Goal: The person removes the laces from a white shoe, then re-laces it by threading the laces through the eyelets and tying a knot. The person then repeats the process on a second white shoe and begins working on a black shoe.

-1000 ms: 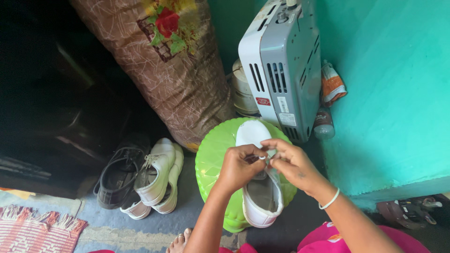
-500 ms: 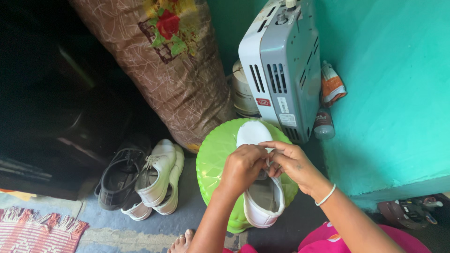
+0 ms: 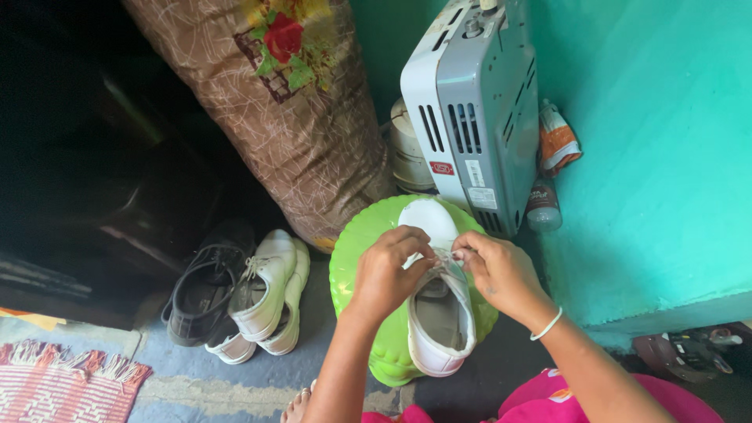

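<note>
On green stool [image 3: 352, 266], both hands pinch shoe [image 3: 439, 329] laces.

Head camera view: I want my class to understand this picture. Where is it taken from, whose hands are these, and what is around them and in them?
The picture comes from a camera worn on a person's head, looking down, so the two bare hands are that person's own. There is no machine at work here.

A white shoe lies on a green plastic stool. The left hand and the right hand meet over the shoe's front, where the lace runs. The fingers of both hands pinch at it, though exactly how each grips is hard to make out.

On the floor to the left lie another white shoe and a dark sandal, with a striped rug in the corner. Behind the stool stand a brown flowered bundle and a grey metal appliance against the turquoise wall.
</note>
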